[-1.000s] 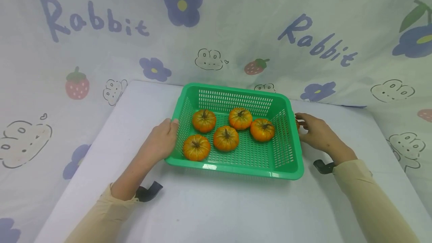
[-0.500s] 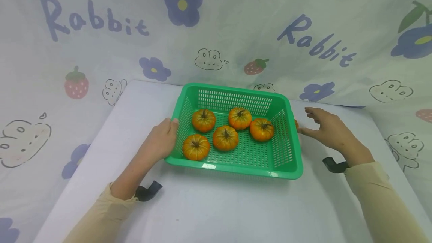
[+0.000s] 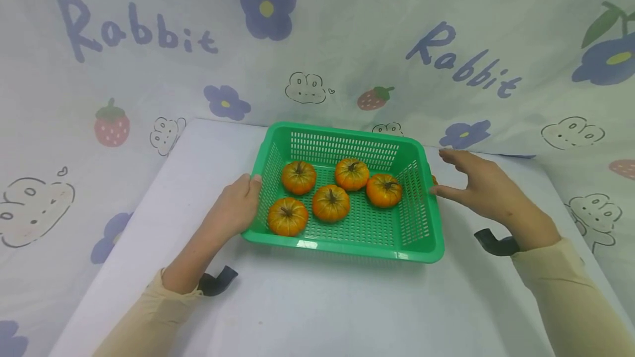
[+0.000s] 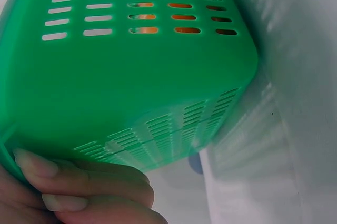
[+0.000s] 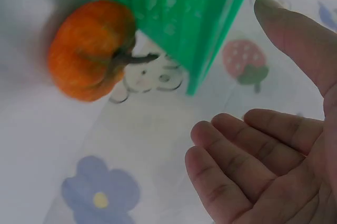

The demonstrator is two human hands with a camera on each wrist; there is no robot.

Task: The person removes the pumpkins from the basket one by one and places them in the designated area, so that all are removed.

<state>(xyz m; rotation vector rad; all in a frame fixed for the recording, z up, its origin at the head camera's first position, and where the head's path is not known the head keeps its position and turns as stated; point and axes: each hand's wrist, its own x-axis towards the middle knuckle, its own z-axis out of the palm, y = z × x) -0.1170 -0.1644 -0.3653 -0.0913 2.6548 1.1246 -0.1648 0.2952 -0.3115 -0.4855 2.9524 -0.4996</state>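
Observation:
A green slotted plastic basket (image 3: 342, 248) stands on the table with several small orange pumpkins (image 3: 331, 203) inside. My left hand (image 3: 233, 207) grips its left rim, thumb on top. In the left wrist view the fingers (image 4: 89, 182) are curled beneath the rim. My right hand (image 3: 488, 187) is beside the right rim, fingers spread and holding nothing; its thumb tip overlaps the rim in the head view. Another pumpkin (image 5: 92, 50) sits outside the basket's right wall, mostly hidden in the head view. The right wrist view shows it whole, stem included, apart from the open palm (image 5: 300, 192).
A white-covered table (image 3: 297, 307) lies under the basket. Behind it hangs a cloth (image 3: 347, 43) printed with rabbits, strawberries and flowers. Dark curved pieces (image 3: 218, 281) stick out at both wrists.
My right hand has let go of the pumpkin outside the basket, drawn back to the right, opened, then risen slightly toward the right rim. The left hand and basket have stayed put.

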